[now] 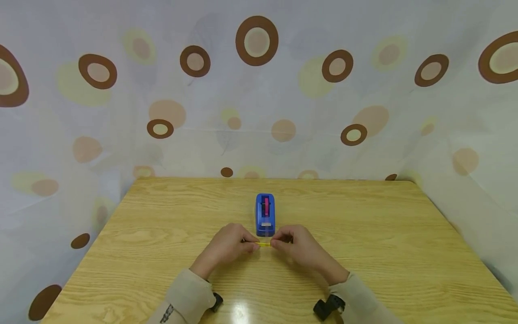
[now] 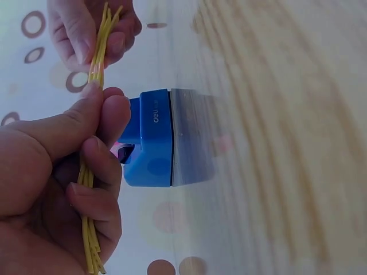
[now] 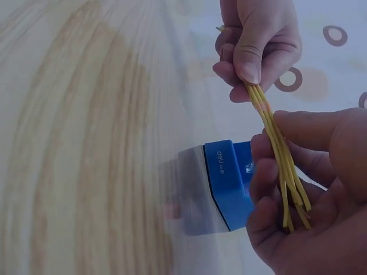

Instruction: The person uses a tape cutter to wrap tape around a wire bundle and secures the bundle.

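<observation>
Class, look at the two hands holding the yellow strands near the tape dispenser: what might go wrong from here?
1. The bundle of thin yellow strands is held only by pinches of the left hand and right hand; loose strands might slip out.
2. The blue tape dispenser stands just beyond the knuckles, so a forward move might knock it.
3. If the hands pull apart, the strands may snap.

From my feed, a light wooden table (image 1: pixel 162 234) with wavy grain fills the lower frame, its far edge running across at twelve o'clock. A pale curtain (image 1: pixel 259 112) printed with brown rings and faded tan and yellow-green dots drapes behind and wraps down both sides. At six o'clock I see a bright glare spot (image 1: pixel 241 310) of overhead light on the tabletop.
</observation>
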A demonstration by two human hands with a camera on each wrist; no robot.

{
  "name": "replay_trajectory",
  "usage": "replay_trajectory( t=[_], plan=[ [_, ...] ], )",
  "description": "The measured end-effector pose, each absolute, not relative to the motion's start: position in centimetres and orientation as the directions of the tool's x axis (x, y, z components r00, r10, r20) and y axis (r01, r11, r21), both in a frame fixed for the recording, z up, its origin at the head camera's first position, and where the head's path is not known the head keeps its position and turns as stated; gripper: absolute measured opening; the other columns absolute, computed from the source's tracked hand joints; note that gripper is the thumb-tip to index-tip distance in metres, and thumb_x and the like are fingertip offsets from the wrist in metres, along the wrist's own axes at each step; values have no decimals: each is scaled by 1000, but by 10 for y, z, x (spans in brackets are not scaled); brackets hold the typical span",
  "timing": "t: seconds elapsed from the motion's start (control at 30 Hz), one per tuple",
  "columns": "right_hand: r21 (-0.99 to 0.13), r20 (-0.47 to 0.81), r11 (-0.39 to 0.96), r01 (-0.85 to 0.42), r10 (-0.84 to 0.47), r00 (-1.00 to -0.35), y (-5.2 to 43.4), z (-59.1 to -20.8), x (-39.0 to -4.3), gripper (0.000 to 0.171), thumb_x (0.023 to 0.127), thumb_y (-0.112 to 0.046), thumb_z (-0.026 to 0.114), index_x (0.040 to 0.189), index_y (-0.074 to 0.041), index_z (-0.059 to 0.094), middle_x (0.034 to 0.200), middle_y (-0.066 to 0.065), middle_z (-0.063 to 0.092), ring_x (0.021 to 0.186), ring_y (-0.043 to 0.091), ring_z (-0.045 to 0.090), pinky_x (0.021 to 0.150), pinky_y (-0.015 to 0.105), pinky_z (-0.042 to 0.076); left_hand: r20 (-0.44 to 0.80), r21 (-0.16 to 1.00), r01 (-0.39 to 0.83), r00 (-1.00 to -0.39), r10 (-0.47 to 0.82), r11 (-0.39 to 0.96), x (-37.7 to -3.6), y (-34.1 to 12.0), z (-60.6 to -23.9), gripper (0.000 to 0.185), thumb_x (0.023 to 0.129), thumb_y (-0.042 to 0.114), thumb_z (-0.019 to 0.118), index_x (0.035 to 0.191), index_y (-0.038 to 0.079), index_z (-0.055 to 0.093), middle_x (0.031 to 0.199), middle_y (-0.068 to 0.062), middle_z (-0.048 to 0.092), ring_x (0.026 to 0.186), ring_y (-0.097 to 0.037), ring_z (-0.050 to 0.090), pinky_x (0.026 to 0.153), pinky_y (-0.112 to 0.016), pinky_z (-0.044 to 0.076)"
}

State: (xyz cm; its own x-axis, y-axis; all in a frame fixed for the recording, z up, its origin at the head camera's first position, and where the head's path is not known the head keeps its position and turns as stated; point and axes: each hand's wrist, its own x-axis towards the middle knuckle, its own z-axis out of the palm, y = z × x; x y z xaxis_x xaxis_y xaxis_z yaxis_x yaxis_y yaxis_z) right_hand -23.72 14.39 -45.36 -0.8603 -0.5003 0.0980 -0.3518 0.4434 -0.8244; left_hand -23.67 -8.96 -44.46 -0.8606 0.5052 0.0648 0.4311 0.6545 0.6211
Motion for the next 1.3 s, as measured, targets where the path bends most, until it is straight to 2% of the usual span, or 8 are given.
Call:
replay_trajectory(
  t=[0.17,0.27,0.47,0.67,0.97,1.3],
  plan=[
    [-836,43,441,-327,-541,-840,143,-452,-240,18,99,-17,62,96,-5,73,81,5,66,71,15,57,62,26,48,92,586,449,-864,495,675,-237,-91,-445,12,88,20,76,98,18,82,95,5,75,87,-8,65,72,-28,51],
    [-839,27,441,-318,-550,-834,143,-452,-240,19,100,-15,61,93,-3,73,79,7,66,68,14,55,59,26,46,96,588,449,-865,493,673,-238,-90,-445,12,87,20,77,98,18,82,96,5,75,87,-9,65,72,-27,51],
    [-832,55,445,-331,-529,-847,145,-457,-241,14,96,-13,66,94,-4,76,85,3,70,73,13,58,65,26,50,91,627,432,-867,491,648,-236,-88,-446,9,88,19,76,95,18,82,91,6,74,79,-4,61,66,-26,48],
    [-802,91,478,-358,-494,-865,144,-459,-239,11,94,-14,69,91,-8,76,88,-5,71,81,13,61,72,28,51,72,646,435,-853,517,628,-236,-88,-444,17,96,20,66,89,14,80,75,10,67,65,-4,56,58,-26,47],
    [-801,122,478,-361,-461,-879,141,-459,-236,7,93,-12,71,90,-12,77,90,-5,72,87,12,64,77,28,52,13,646,414,-846,534,641,-235,-87,-441,21,99,18,61,87,10,76,71,7,65,62,-6,53,59,-25,46],
    [-809,124,463,-362,-469,-875,141,-458,-236,8,94,-12,69,92,-11,77,90,-4,72,85,12,64,74,28,52,47,650,404,-867,496,644,-238,-86,-445,21,97,19,65,80,13,76,67,9,64,60,-6,52,56,-25,43]
  ],
)
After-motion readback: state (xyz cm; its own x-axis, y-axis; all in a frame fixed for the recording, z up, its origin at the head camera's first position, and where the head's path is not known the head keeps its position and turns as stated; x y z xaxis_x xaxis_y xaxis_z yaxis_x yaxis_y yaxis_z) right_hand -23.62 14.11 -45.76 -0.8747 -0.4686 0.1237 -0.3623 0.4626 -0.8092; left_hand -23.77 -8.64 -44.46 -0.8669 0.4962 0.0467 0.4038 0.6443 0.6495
